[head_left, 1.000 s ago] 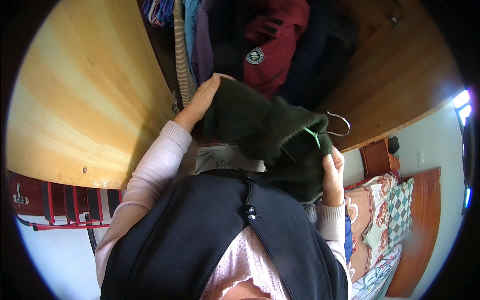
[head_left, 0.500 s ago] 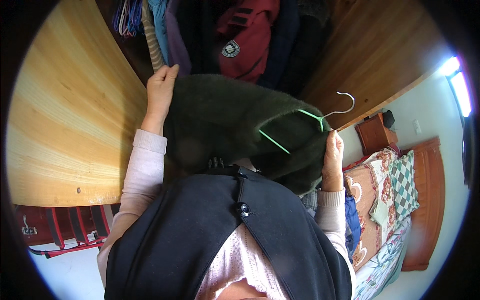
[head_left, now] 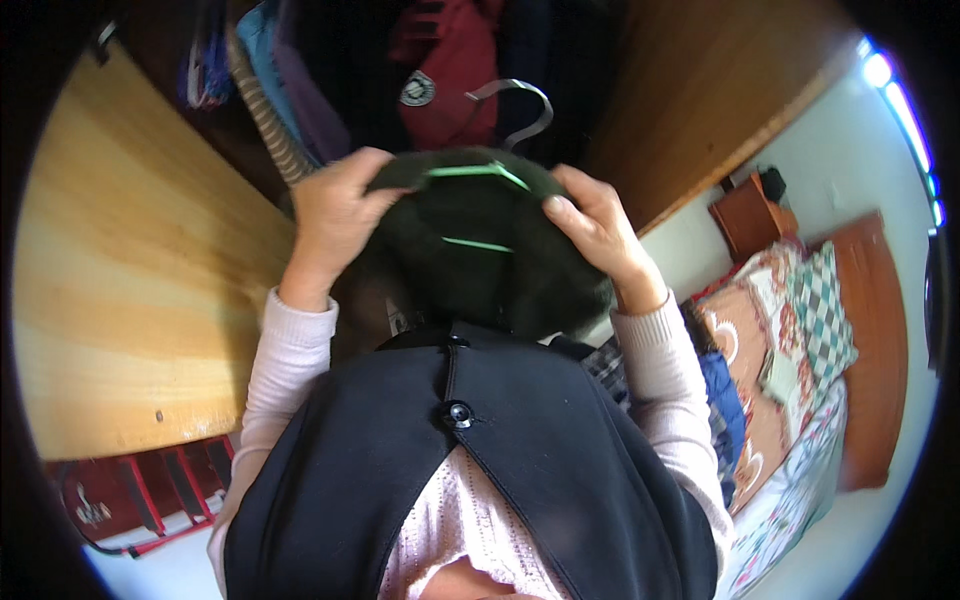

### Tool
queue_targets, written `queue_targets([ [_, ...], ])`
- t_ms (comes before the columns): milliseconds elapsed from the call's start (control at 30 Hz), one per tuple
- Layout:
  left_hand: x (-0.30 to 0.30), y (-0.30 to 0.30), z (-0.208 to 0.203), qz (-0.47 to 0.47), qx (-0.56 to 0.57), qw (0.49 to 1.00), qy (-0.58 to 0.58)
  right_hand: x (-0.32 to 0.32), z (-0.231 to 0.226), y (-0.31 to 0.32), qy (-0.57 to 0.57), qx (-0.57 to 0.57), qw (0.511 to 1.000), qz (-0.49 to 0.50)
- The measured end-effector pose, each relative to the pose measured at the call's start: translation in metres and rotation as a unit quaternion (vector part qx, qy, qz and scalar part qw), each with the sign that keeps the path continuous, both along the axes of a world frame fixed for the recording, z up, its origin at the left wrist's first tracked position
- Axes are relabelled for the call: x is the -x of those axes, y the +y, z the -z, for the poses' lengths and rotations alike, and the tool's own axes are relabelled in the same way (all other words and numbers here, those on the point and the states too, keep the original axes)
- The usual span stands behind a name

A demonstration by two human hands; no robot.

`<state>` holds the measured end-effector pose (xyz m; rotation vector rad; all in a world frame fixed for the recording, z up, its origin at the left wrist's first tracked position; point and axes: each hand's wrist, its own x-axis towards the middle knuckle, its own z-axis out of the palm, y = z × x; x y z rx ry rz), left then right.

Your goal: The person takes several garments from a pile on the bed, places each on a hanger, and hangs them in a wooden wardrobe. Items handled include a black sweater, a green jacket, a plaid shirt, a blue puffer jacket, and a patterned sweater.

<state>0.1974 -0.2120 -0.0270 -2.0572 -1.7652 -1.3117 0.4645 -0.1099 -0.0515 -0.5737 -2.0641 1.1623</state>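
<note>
Both hands are gripping a dark green garment (head_left: 480,260) on a green hanger (head_left: 478,175): the left hand (head_left: 335,215) is clutching its left shoulder, the right hand (head_left: 595,235) its right, in front of the open wardrobe (head_left: 700,90).

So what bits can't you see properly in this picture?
Head view only:
- Lower part of the dark green garment: hidden behind the person's black vest.
- Green hanger: mostly buried in the garment; only thin bars and the metal hook show.
- Left hand and right hand: fingertips tucked into the fabric.
- Clothes in the wardrobe: dark, cut off by the top edge.
- Bed: bent and blurred near the rim.
</note>
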Motion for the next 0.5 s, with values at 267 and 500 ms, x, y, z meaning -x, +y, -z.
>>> queue_targets([
  [267,0.06,-0.019,-0.02,-0.058,-0.055,0.985,-0.15,-0.024,0.083,0.019,0.064,-0.038,0.979,0.189],
  [500,0.085,-0.032,-0.02,-0.078,-0.037,0.99,-0.107,0.006,0.055,0.045,0.04,-0.061,0.905,0.419],
])
